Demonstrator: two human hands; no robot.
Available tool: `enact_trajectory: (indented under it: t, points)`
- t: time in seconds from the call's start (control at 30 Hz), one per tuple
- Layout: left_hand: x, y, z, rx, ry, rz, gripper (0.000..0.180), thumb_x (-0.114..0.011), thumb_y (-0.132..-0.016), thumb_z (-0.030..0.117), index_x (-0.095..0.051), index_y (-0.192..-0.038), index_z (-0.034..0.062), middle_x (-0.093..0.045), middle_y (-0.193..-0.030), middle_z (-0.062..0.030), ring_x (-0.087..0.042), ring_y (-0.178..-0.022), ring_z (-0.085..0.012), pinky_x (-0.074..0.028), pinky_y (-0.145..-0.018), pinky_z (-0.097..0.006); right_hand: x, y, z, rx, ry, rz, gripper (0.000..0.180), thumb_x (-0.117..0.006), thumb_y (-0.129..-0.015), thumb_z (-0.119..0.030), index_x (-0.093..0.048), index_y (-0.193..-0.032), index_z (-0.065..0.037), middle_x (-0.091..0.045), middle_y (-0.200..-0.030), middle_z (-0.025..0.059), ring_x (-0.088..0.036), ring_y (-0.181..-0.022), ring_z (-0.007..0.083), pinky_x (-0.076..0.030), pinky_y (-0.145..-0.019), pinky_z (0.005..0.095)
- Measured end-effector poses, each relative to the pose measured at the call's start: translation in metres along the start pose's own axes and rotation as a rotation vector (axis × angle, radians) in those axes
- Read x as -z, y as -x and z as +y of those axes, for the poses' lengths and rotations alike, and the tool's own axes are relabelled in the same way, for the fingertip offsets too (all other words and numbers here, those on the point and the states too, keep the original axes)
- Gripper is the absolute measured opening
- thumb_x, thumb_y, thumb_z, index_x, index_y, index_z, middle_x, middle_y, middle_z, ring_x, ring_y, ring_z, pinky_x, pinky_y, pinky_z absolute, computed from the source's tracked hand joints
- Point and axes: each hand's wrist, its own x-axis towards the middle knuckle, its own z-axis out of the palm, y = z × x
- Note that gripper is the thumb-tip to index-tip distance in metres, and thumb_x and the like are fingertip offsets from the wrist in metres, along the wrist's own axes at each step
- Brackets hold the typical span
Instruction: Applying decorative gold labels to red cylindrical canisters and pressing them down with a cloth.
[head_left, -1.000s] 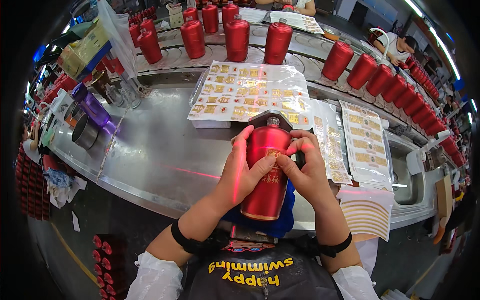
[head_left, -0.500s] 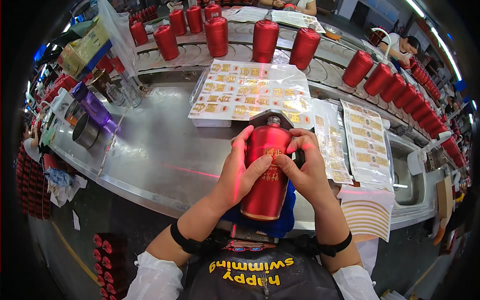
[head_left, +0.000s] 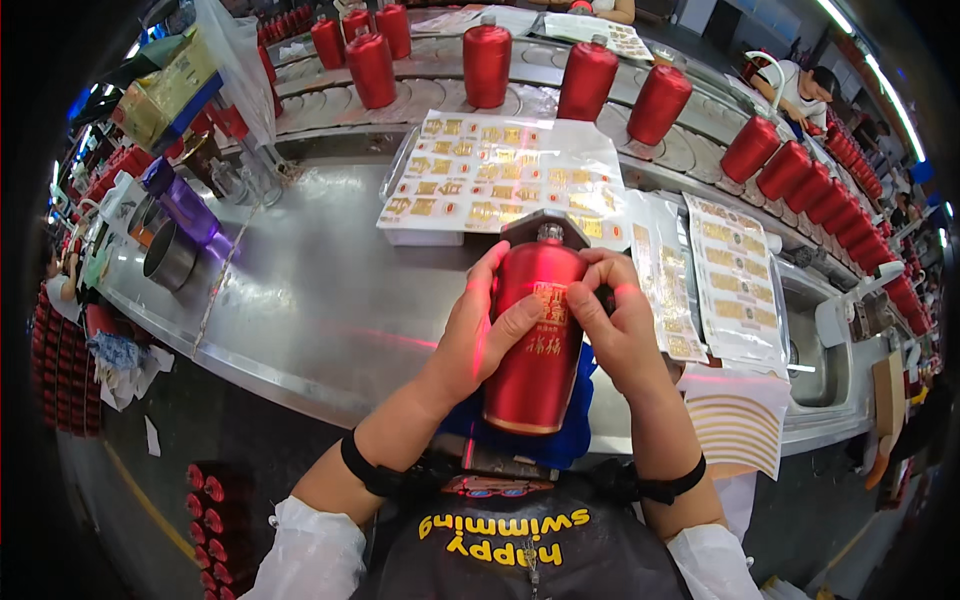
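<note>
A glossy red bottle (head_left: 530, 385) with gold lettering and a gold rim lies tilted in front of me, its clear neck pointing away. My left hand (head_left: 482, 335) wraps its left side, thumb resting on the front beside the gold decal (head_left: 552, 302). On the other side my right hand (head_left: 618, 315) grips the bottle, thumb at the decal's right edge. Behind the neck is a dark angular holder (head_left: 545, 219), mostly hidden by the bottle. A blue cloth (head_left: 572, 425) is bunched beneath. Just beyond the hands lies a sheet of gold decals (head_left: 480, 165) on a pale tray.
More decal sheets (head_left: 738, 285) lie on the right, near a metal sink (head_left: 815, 370). A curved conveyor (head_left: 430, 125) carrying several red bottles (head_left: 588, 80) runs across the back. At left stand a purple bottle (head_left: 190, 205) and a metal cup (head_left: 172, 258). Co-workers sit beyond the conveyor.
My thumbs have moved apart on the bottle, uncovering more of the gold decal. The right thumb has shifted toward the bottle's right side. Bottles on the conveyor have travelled to the right.
</note>
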Motion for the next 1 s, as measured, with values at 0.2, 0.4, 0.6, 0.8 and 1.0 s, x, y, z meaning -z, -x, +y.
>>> enact_trajectory:
  t: [0.2, 0.4, 0.6, 0.8, 1.0]
  points:
    - [0.001, 0.003, 0.003, -0.016, 0.023, -0.054, 0.081, -0.062, -0.096, 0.033, -0.015, -0.147, -0.0093, -0.045, -0.138, -0.0220, -0.046, -0.127, -0.0241, -0.039, -0.105, -0.036, -0.001, -0.003, -0.001, 0.003, -0.015, 0.011, 0.028, -0.072, -0.087, -0.024, -0.054, -0.088, -0.002, -0.055, -0.112, 0.0203, -0.052, -0.115, 0.0324, -0.039, -0.098, 0.0379]
    - [0.000, 0.004, 0.003, 0.010, 0.024, -0.057, 0.091, -0.068, -0.090, 0.037, -0.014, -0.148, -0.0095, -0.042, -0.139, -0.0250, -0.046, -0.128, -0.0277, -0.038, -0.107, -0.038, 0.011, 0.000, -0.012, 0.107, 0.172, 0.069, 0.025, -0.069, -0.087, -0.015, -0.055, -0.103, -0.002, -0.063, -0.107, 0.0193, -0.065, -0.098, 0.0298, -0.049, -0.085, 0.0372]
    - [0.007, 0.007, -0.005, 0.028, -0.096, -0.064, 0.087, -0.064, -0.093, 0.036, -0.013, -0.149, -0.0071, -0.038, -0.144, -0.0238, -0.044, -0.132, -0.0296, -0.037, -0.108, -0.039, 0.028, -0.050, -0.070, 0.195, 0.497, -0.472, 0.022, -0.065, -0.083, -0.012, -0.056, -0.102, -0.005, -0.065, -0.073, 0.0175, -0.065, -0.072, 0.0375, -0.050, -0.064, 0.0457]
    - [0.011, 0.017, -0.013, -0.016, 0.114, -0.052, 0.078, -0.046, -0.101, 0.041, -0.005, -0.153, -0.0012, -0.028, -0.154, -0.0207, -0.031, -0.141, -0.0270, -0.027, -0.115, -0.038, 0.016, -0.055, -0.067, 0.677, 0.684, -0.323, 0.012, -0.069, -0.078, -0.016, -0.060, -0.082, -0.009, -0.058, -0.074, 0.0099, -0.062, -0.074, 0.0322, -0.047, -0.065, 0.0418]
    - [0.020, -0.005, 0.024, -0.418, -0.605, -0.142, 0.071, -0.041, -0.098, 0.054, -0.030, -0.149, 0.0045, -0.041, -0.147, -0.0147, -0.037, -0.137, -0.0306, -0.016, -0.118, -0.046, 0.042, -0.011, -0.061, -0.050, 0.149, -0.455, 0.012, -0.074, -0.082, -0.009, -0.066, -0.090, -0.005, -0.062, -0.075, 0.0031, -0.060, -0.067, 0.0112, -0.045, -0.060, 0.0278]
